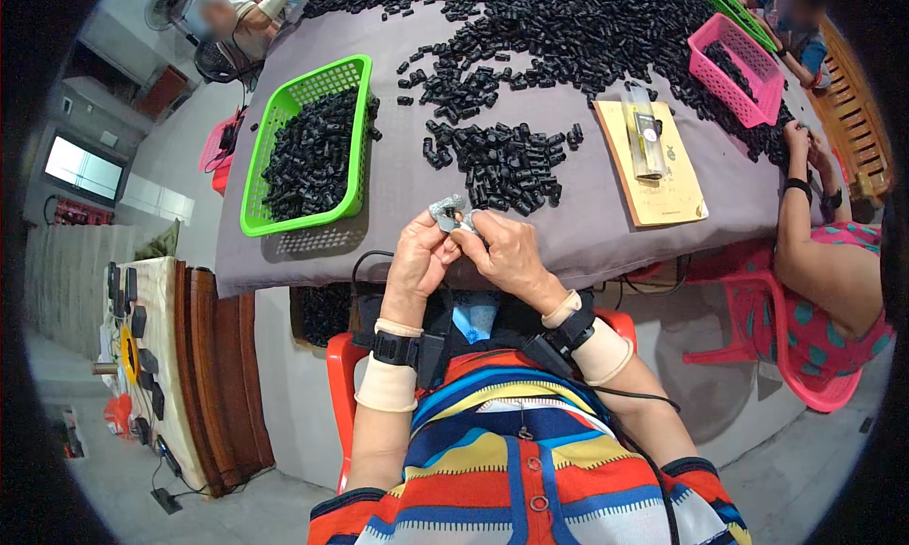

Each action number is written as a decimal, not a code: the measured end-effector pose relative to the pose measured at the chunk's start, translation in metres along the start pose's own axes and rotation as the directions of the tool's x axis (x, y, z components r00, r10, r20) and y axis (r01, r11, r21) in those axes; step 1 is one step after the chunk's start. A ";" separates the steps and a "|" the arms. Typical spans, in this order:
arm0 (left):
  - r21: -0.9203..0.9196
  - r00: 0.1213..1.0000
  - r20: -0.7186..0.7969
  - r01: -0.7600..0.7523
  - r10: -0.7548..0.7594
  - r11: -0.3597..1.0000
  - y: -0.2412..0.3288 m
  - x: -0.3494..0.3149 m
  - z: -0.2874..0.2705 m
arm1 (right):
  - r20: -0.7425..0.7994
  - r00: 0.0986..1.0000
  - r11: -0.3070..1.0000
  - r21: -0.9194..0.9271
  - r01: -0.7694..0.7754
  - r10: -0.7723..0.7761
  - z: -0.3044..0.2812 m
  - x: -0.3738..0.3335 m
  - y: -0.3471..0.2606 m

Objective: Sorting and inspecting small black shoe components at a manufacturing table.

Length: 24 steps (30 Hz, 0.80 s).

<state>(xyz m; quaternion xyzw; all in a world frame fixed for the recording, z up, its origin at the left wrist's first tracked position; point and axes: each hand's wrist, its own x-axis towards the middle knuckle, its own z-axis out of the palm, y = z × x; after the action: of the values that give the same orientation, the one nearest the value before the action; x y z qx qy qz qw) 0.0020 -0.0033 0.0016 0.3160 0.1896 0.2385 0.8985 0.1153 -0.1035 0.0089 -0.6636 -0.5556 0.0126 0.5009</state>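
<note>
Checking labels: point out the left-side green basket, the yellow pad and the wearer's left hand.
Green basket (365,90), head view: right rim.
Yellow pad (679,178), head view: bare cover beside the clear package (648,142).
Left hand (419,254), head view: middle of the hand.

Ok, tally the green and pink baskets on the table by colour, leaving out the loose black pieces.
Green baskets: 2
Pink basket: 1
Total: 3
</note>
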 end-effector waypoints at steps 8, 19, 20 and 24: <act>0.035 0.999 0.014 -0.032 0.031 0.999 -0.001 -0.001 -0.001 | -0.034 0.999 0.999 -0.014 -0.031 0.030 0.000 0.002 -0.004; -0.006 0.998 0.009 -0.067 0.067 0.998 -0.001 -0.003 0.003 | 0.017 0.965 0.925 0.283 -0.255 0.261 -0.008 0.005 -0.001; -0.002 0.998 -0.004 -0.060 0.060 0.998 -0.002 -0.003 0.003 | 0.027 0.958 0.916 0.285 -0.282 0.287 -0.009 0.005 -0.001; 0.022 0.997 -0.025 -0.072 0.072 0.997 0.004 -0.009 0.011 | 0.014 0.956 0.913 0.292 -0.285 0.294 -0.013 0.005 -0.004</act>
<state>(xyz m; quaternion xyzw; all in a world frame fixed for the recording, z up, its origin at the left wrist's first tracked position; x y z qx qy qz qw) -0.0013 -0.0114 0.0143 0.3292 0.1920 0.2728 0.8834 0.1213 -0.1087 0.0204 -0.6579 -0.4354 0.1580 0.5938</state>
